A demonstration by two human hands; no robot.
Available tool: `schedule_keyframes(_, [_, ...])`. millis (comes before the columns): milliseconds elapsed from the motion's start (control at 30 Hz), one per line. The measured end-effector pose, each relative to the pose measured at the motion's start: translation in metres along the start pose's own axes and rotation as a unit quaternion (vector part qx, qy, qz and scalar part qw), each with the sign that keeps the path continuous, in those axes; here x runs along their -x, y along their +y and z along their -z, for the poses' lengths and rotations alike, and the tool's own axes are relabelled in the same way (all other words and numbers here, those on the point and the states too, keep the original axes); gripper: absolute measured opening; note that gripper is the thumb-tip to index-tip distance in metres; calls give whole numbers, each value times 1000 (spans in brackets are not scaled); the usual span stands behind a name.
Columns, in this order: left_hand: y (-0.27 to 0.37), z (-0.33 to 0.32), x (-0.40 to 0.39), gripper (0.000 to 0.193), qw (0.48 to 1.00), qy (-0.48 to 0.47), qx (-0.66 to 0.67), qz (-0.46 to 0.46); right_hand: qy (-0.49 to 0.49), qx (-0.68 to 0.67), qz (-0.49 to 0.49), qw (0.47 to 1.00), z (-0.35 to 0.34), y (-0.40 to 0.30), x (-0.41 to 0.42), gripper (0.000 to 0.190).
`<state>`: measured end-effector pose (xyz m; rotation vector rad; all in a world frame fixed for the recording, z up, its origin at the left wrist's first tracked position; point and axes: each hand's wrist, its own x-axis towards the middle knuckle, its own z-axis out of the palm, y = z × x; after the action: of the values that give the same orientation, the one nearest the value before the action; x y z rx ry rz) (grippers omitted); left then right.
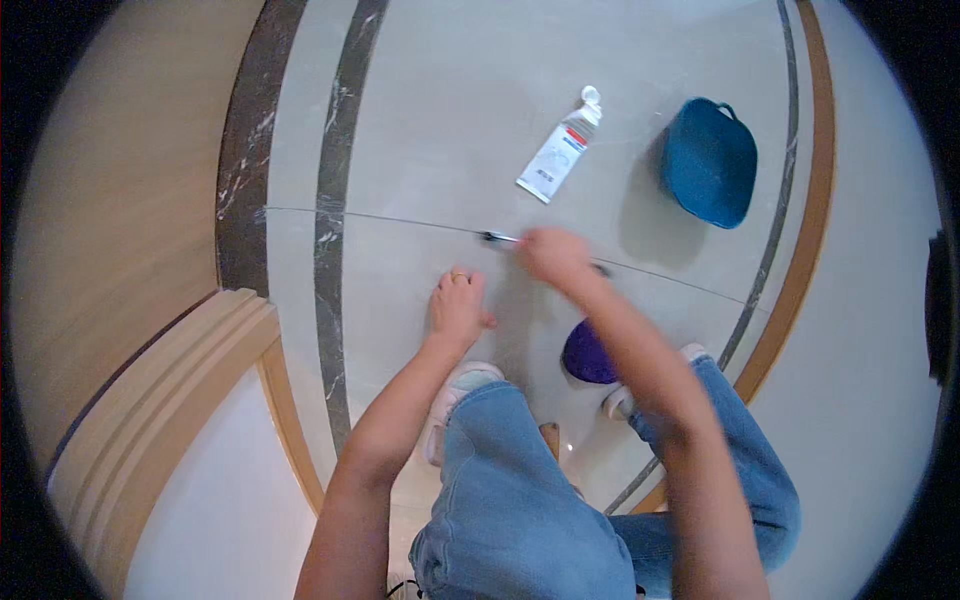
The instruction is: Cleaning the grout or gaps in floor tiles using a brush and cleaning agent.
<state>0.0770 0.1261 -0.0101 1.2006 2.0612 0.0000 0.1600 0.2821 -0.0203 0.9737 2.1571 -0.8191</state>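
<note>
My right hand [555, 256] is closed around a slim brush [501, 238], whose dark bristles lie at the seam between floor tiles; the hand is slightly blurred. My left hand [457, 304] rests on the pale tile to the left, nearer to me, with nothing in it, its thumb spread from the fingers and a ring on one finger. Above my right hand a white tube [559, 161] with its flip cap raised lies on the floor. Under my right forearm a purple cloth or pad [589, 356] shows in part.
A blue plastic basin [709, 165] with a loop handle stands at the upper right. Dark marble strips [330, 262] cross the floor, and wooden door trim [244, 315] stands at the left. My shoes and jeans are close below my hands. A wooden strip [821, 150] borders the floor at the right.
</note>
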Motion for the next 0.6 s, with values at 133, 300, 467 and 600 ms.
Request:
schedule_keyframes(133, [-14,-29,0,56,993,106,42,-21,31,-53,85,994,-7,-100,-33,27])
schedule_keyframes(300, [-6,5,3,54,1000,9,23,-8,10,11,-72,997,2,105,42,28])
schedule_keyframes(467, [-2,11,3,51,999,-7,-4,35,-53,68,-109,990,29,63,50,27])
schedule_keyframes(600, [-1,-9,-2,52,1000,12,4,24,-19,32,38,999,4,-109,-45,30])
